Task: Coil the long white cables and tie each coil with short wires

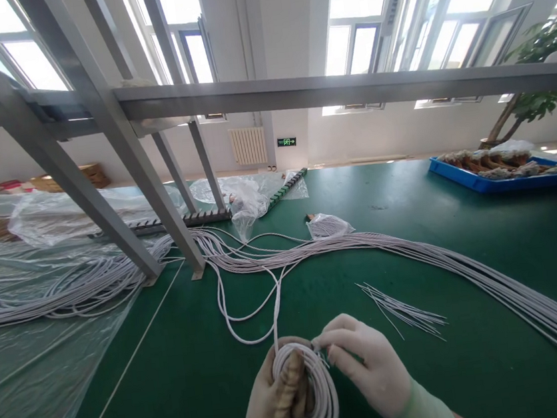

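Observation:
My left hand [280,397], in a soiled pale glove, is closed around a coil of white cable [323,398], its thumb pressed through the middle of the loops. From the top of the coil a strand runs up to the long bundle of cables [313,248] on the green table. My right hand [369,363], in a white glove with a pale green cuff, is at the coil's upper right edge. Its thumb and forefinger pinch together at the cable there; exactly what sits between the fingertips is too small to make out. Loose thin white ties [405,308] lie to the right.
Grey metal frame posts [120,140] stand on the table at left, with a crossbar [345,87] overhead. Clear plastic sheeting [27,385] covers the left side. A slotted rack [286,189], a small plastic bag [329,226] and a blue tray [507,181] lie farther back.

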The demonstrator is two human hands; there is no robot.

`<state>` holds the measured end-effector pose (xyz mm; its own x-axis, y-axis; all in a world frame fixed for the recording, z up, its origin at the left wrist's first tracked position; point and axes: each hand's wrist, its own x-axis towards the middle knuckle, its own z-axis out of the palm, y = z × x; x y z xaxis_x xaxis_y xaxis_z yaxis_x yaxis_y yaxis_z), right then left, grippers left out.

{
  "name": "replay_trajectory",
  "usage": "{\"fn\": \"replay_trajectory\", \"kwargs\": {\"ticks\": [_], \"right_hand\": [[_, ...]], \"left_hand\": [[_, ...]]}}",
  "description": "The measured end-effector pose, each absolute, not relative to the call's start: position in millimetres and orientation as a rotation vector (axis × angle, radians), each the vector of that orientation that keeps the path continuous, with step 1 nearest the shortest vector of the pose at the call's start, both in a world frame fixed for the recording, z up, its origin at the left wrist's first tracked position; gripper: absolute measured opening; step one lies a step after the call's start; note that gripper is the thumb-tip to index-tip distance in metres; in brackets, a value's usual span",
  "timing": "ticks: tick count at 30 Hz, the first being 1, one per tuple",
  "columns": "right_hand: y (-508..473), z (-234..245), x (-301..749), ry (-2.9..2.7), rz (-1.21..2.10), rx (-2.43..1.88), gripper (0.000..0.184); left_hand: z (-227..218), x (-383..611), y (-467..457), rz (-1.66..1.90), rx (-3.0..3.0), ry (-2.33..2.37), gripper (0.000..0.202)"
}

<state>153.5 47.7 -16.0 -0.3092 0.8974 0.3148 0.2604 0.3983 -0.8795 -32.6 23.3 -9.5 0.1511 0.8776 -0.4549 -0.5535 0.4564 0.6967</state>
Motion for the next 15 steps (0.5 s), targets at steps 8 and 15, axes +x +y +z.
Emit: {"fn": "replay_trajectory", "kwargs": {"ticks": [8, 15], "right_hand": [[32, -28, 136, -1.873, 0.859, -1.128, 0.051], [29, -45, 135, -2.011, 0.510, -1.315, 0.040]], "left_hand": [[1, -26, 25, 1.052, 0.348, 0.930, 0.074], [-21, -30, 33, 1.204, 0.497, 1.067, 0.076]]}}
